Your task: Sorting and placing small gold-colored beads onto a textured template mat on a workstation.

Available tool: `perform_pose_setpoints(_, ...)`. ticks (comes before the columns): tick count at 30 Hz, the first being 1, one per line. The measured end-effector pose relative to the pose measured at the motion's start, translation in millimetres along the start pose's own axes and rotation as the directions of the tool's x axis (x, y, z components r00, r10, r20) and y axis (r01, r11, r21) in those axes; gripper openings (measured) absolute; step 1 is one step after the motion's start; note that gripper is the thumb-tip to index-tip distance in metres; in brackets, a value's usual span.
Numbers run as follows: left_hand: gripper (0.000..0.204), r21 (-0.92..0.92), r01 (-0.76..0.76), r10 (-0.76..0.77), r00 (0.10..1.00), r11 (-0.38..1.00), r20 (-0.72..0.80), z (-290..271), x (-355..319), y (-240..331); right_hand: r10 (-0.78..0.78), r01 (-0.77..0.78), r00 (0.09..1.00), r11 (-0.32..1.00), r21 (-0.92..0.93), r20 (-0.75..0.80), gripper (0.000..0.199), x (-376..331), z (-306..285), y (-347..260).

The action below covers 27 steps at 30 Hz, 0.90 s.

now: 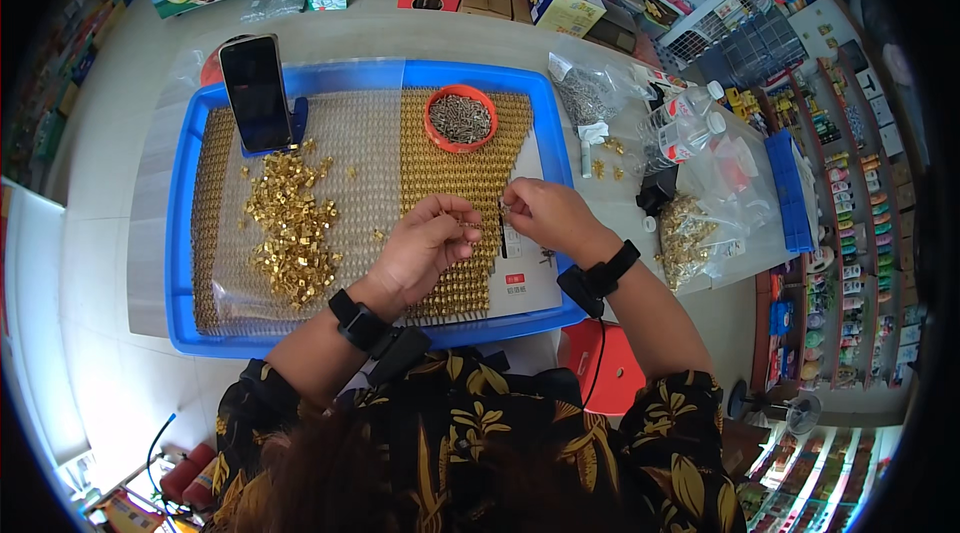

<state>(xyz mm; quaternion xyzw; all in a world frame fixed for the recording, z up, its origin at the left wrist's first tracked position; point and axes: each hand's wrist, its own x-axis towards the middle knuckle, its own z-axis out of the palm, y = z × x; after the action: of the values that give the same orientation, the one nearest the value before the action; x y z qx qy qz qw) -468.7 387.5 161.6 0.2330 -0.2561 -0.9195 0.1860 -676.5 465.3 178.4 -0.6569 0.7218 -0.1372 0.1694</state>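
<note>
My left hand [428,245] hovers over the rows of small gold metal pieces [440,298], palm turned up and fingers curled. Something tiny seems to sit at its fingertips, too small to name. Close to its right, my right hand [552,217] has thumb and forefinger pinched together at the edge of the rows, with what they grip hidden. Just beyond both hands, a round orange-red bowl [436,139] is filled with small silver metal pins. Left of my left hand, a loose heap of shiny gold clips [293,233] lies on a clear plastic sheet [362,148].
A blue tray [350,341] encloses the work, with a phone [253,93] on a stand at its far left. To the right are plastic bags [690,238], clear bottles [672,143] and a blue crate [790,191]. A red stool [606,373] stands near the table's front.
</note>
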Motion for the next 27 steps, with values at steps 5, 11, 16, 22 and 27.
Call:
perform_pose_setpoints(5, 0.021, 0.009, -0.003, 0.003, 1.0, 1.0, 0.014, -4.8, 1.4, 0.1, -0.025, 0.024, 1.0, 0.998, -0.057, -0.003, 0.014, 1.9, 1.4, -0.7)
perform_pose_setpoints(11, 0.019, 0.013, -0.003, 0.003, 1.0, 1.0, -0.006, -3.5, 1.8, -0.4, 0.052, -0.052, 0.999, 0.998, -0.031, -0.004, 0.011, 2.9, -1.0, -5.7)
perform_pose_setpoints(16, 0.017, 0.045, 0.01, -0.01, 1.0, 0.999, -0.004, -3.1, 1.6, 0.0, 0.022, -0.022, 1.0, 0.999, -0.025, 0.009, 0.012, 3.1, -1.4, -2.9)
perform_pose_setpoints(22, 0.014, 0.076, 0.012, -0.015, 0.999, 0.997, 0.034, -4.9, 2.1, 0.7, -0.005, 0.001, 0.999, 0.997, -0.082, -0.045, 0.014, 3.5, 4.2, 0.7)
perform_pose_setpoints(27, 0.014, 0.082, 0.02, -0.022, 1.0, 0.996, 0.019, -3.1, 0.2, -0.4, -0.002, -0.003, 0.998, 0.997, -0.077, -0.066, 0.014, 4.7, 6.0, 1.3)
